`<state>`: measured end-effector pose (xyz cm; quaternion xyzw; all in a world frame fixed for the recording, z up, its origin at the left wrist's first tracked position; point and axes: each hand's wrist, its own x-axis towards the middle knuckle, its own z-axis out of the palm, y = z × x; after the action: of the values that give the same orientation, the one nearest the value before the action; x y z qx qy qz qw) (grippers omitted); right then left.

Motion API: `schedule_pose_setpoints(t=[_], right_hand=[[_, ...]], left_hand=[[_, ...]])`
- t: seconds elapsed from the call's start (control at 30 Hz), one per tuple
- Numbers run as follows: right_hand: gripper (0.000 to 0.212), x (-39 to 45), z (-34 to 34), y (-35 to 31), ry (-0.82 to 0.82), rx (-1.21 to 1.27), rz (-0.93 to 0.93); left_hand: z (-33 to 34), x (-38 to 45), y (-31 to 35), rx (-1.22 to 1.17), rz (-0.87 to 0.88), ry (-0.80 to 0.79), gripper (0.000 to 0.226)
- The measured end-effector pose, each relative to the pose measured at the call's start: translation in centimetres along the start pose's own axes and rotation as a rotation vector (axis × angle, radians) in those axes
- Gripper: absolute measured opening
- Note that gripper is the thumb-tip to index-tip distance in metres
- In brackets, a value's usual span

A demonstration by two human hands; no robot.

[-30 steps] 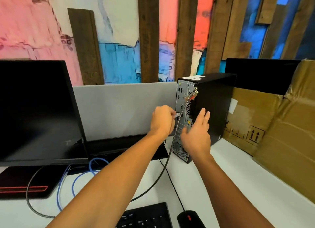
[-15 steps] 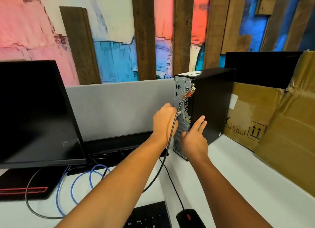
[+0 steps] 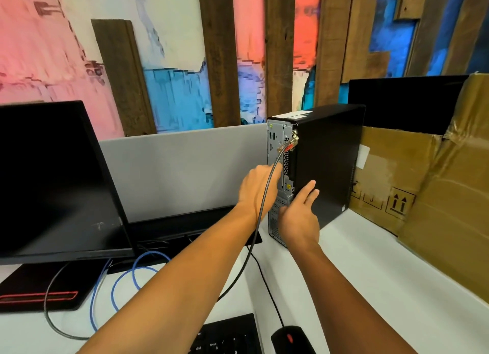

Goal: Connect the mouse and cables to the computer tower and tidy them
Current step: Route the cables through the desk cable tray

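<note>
Curled against the rear ports of the computer tower (image 3: 328, 163), the left hand (image 3: 260, 188) has pushed its plug, now hidden, closer in, while the open-fingered right hand (image 3: 300, 216) steadies the case, mouse (image 3: 292, 339) near.

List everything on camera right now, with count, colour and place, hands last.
computer tower: 1, black, desk centre-right, rear panel facing left
grey cable: 1, from tower's rear down over left wrist
monitor: 1, black, left
blue cable: 1, looped under monitor
keyboard: 1, black, bottom edge
mouse: 1, black, red wheel, bottom
cardboard boxes: brown, right
left hand: at tower's rear panel, fingers hidden
right hand: fingers straight against tower's side
</note>
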<state>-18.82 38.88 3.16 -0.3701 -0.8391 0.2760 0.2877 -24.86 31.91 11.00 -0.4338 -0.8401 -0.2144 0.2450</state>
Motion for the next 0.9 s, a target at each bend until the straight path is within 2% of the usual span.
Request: schedule_pose_setpoints(t=[0.1, 0.2, 0.3, 0.4, 0.5, 0.57, 0.63, 0.7, 0.73, 0.77, 0.8, 0.83, 0.9], right_hand=[[0.093, -0.2, 0.2, -0.4, -0.001, 0.014, 0.028], [0.091, -0.5, 0.3, -0.7, 0.018, 0.026, 0.022], [0.089, -0.7, 0.0, -0.1, 0.003, 0.007, -0.008], [0.1, -1.1, -1.3, 0.0, -0.087, -0.106, -0.029], [0.091, -2.4, -2.7, -0.7, -0.144, -0.1, -0.044], [0.072, -3.7, -4.0, -1.6, -0.034, 0.003, -0.059], [0.06, -5.6, -6.1, -3.0, 0.236, 0.257, -0.166], [0.046, -8.3, -7.9, -5.3, 0.45, 0.436, -0.475], [0.038, -9.7, -8.5, -6.5, 0.47, 0.458, -0.646], [0.031, -10.8, -8.3, -7.5, 0.413, 0.454, -0.802], [0.028, -11.8, -7.9, -8.2, 0.284, 0.413, -0.918], [0.028, -12.7, -7.0, -8.9, 0.108, 0.343, -0.99], [0.031, -13.9, -4.6, -9.5, -0.307, 0.099, -1.003]], left_hand=[[-0.7, 0.4, 1.1, 0.114, 0.07, -0.049, 0.014], [-0.8, 0.4, 0.9, 0.125, 0.074, -0.064, 0.014], [-0.5, 0.4, -0.7, -0.054, 0.008, -0.049, 0.009], [0.2, -0.5, -2.6, -0.2, -0.015, -0.041, 0.006], [0.6, -3.1, -3.7, -0.281, -0.018, -0.003, 0.02], [0.3, -5.6, -5.0, -0.356, -0.106, -0.078, 0.044], [-0.8, -8.0, -6.9, -0.366, -0.189, -0.288, 0.07], [-2.7, -10.5, -9.3, -0.234, -0.199, -0.445, 0.07], [-3.9, -12.0, -10.3, -0.162, -0.183, -0.463, 0.06], [-5.2, -13.6, -11.3, -0.111, -0.162, -0.448, 0.049], [-6.4, -15.1, -12.2, -0.091, -0.146, -0.421, 0.041], [-7.5, -16.9, -13.1, -0.093, -0.15, -0.392, 0.035], [-9.4, -19.9, -14.5, -0.115, -0.182, -0.338, 0.031]])
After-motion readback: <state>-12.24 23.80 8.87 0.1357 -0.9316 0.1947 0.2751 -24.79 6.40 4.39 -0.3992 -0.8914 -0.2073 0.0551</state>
